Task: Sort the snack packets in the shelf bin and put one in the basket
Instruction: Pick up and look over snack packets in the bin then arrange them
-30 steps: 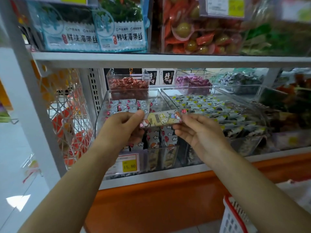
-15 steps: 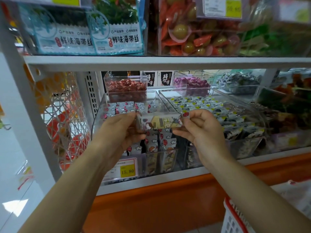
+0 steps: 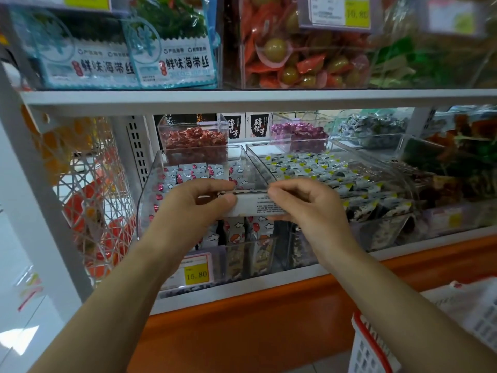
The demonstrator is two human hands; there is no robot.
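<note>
The left hand (image 3: 193, 211) and the right hand (image 3: 306, 208) held one snack packet (image 3: 254, 207) between them, each pinching one end with curled fingers and thumb. The packet lay level, its white printed back toward the camera, just above the front part of the clear shelf bin (image 3: 149, 200), where more packets (image 3: 188, 172) lay in rows. The basket (image 3: 363, 351) stood low at the right, well apart.

White metal shelf (image 3: 242, 98) above an orange base panel (image 3: 250, 329), pale floor (image 3: 32, 327) at left.
</note>
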